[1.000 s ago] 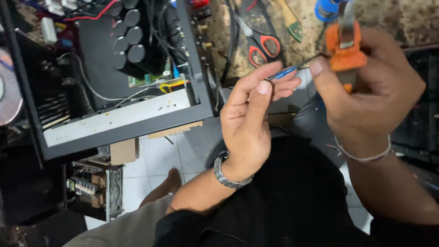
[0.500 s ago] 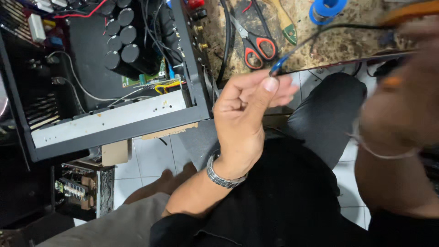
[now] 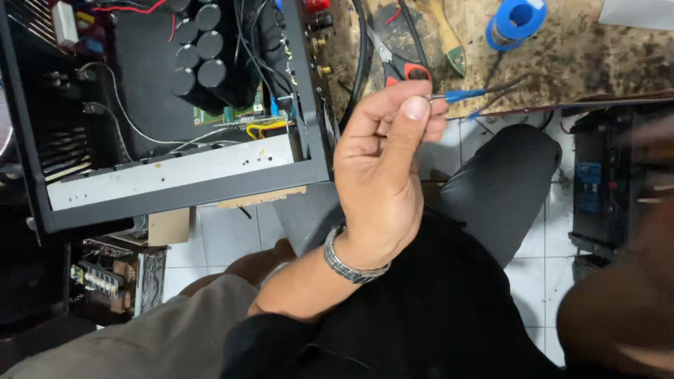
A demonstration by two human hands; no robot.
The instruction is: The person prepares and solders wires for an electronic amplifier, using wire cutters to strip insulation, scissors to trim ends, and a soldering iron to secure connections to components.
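Fingers: left hand (image 3: 382,172) raised, thumb and fingertips (image 3: 415,109) pinched together on the bare tip of a thin wire (image 3: 491,90).
Wire: blue-sleeved end sits just past the pinch; dark lead runs right, across the worn bench edge (image 3: 597,60).
Right hand: brown blur at lower right (image 3: 618,316); cannot tell whether its fingers are apart or closed, nothing seen in it.
Nearby: open black amplifier chassis (image 3: 175,182) with round capacitors to the left; red-handled scissors (image 3: 404,67) and blue solder spool (image 3: 516,20) on the bench beyond the hand.
Step, as judged: wire end held up and steadied, likely for prepping its tip.
Next move calls for: steady pinch, and the right hand brought back to the tip with fine control.
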